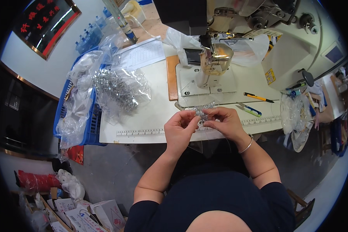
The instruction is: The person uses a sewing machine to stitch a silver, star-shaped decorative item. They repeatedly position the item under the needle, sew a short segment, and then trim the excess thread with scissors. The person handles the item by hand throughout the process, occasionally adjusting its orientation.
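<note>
Over the front edge of the white table, both my hands pinch a small silvery, glittering piece [204, 109]; its exact kind is too small to make out. My left hand [180, 129] grips its left side between thumb and fingers. On the right side my right hand [227, 123] has thumb and fingertips closed on it. Just beyond it stands the sewing machine's post [205, 81] on a white base plate. To the left lies a clear plastic bag [121, 89] full of similar silvery pieces.
A blue basket [93, 121] with plastic bags stands at the table's left end. Right of my hands lie a yellow pen [258, 97] and small thread snips [249, 110]. A ruler strip [141, 132] runs along the front edge. Paper sheets [141, 54] lie behind the bag.
</note>
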Tool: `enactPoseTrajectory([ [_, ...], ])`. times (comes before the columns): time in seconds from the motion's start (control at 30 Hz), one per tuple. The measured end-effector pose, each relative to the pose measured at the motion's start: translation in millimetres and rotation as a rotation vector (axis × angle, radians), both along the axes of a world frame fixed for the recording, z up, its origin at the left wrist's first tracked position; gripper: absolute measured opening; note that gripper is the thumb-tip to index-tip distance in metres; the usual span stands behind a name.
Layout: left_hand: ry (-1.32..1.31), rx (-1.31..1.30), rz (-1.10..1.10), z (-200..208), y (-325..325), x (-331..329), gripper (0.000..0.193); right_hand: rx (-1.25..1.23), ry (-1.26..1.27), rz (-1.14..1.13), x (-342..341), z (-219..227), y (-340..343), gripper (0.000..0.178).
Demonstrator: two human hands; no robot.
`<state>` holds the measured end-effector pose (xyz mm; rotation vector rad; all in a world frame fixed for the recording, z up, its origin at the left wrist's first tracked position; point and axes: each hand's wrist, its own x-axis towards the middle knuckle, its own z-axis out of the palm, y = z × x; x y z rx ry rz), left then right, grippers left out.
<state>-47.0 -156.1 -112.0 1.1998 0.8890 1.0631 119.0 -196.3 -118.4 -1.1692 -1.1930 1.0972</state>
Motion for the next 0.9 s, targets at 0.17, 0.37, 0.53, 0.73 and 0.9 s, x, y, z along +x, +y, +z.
enactPoseTrajectory([
  [0.17, 0.029, -0.006, -0.004, 2, -1, -2, 0.015, 0.024, 0.010, 0.020, 1, -5, 0, 0.036],
  [0.37, 0.034, 0.071, 0.009, -4, -1, -3, 0.015, 0.040, 0.011, 0.022, -1, -2, -1, 0.028],
  [0.53, 0.040, 0.060, 0.005, -1, -2, -5, 0.014, 0.029, 0.047, 0.029, -2, -2, -1, 0.030],
  [0.73, 0.017, 0.104, -0.006, 5, 0, -6, 0.036, 0.121, -0.004, 0.067, 2, -6, -2, 0.034],
  [0.9, 0.191, 0.148, -0.110, 3, 9, -12, 0.035, 0.166, 0.025, 0.133, 4, -4, -3, 0.034],
])
